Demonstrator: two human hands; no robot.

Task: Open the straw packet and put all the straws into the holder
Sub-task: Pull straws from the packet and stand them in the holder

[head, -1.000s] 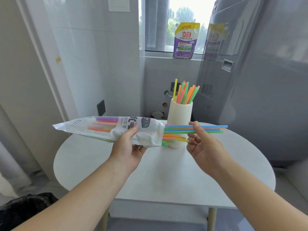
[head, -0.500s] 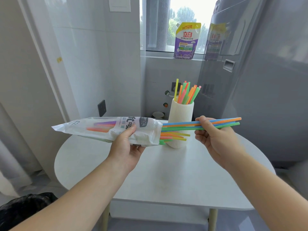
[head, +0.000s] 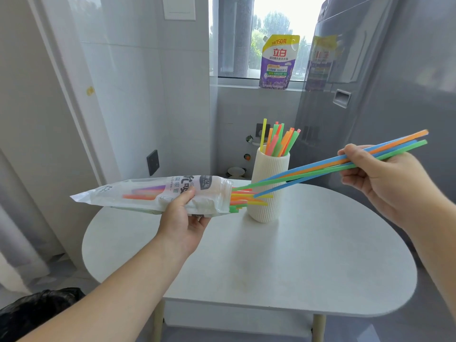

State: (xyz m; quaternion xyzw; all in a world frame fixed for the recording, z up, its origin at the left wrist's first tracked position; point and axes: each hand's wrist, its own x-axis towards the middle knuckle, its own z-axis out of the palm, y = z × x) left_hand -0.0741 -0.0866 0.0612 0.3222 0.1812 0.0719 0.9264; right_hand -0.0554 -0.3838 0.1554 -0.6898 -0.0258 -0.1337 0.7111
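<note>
Hand point(head: 385, 178) pinching straws point(head: 328, 166).

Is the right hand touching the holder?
Apart. The head view shows the right hand pinching the pulled straws well right of the holder, with grey background between them.

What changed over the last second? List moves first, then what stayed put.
The right hand closed on a few straws and drew them rightward and up, almost out of the packet. The left hand still holds the packet; the holder has not moved.
</note>
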